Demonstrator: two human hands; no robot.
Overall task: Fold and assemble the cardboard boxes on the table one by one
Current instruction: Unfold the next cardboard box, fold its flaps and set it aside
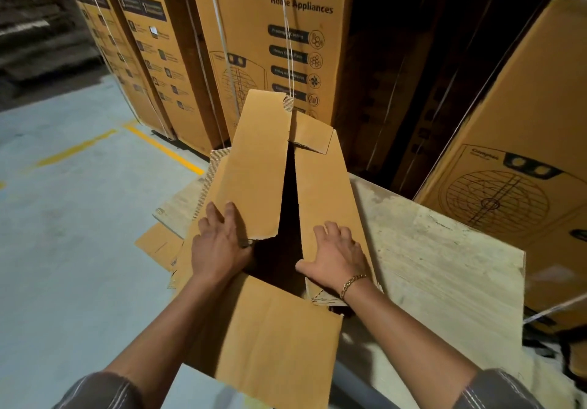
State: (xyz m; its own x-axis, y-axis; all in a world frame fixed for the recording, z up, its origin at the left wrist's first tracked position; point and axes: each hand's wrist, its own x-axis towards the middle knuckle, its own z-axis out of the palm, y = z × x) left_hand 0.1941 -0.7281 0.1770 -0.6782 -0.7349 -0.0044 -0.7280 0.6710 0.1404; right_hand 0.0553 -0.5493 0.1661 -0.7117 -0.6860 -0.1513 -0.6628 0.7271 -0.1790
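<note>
Brown printed cartons point(279, 43) are standing in tall rows along the far side, bound with pale cord, and a grey floor point(63, 218) with yellow lines is stretching away on the left. A pale, scuffed wooden counter point(428, 249) is filling the right of the scene, and the cardboard box point(327, 192) is sitting at its left end, top side up. Its two long flaps are leaning toward each other, with a dark gap narrowing between them toward the far end. The left flap point(254, 167) is rising higher than the right flap point(324, 186), and a wide near flap point(270, 345) is jutting out between the person's forearms. Flat cardboard pieces point(158, 245) are poking out beside the box on the left. The left hand point(219, 246) is pressing on the near end of the left flap, its fingers point(231, 214) straight and close together, gripping nothing. The right hand point(338, 256) is lying flat on the right flap, fingers point(330, 230) slightly apart and the thumb reaching the gap's edge. A gold bracelet point(351, 283) is circling the right wrist, and a ring point(245, 242) is showing on the left hand.
</note>
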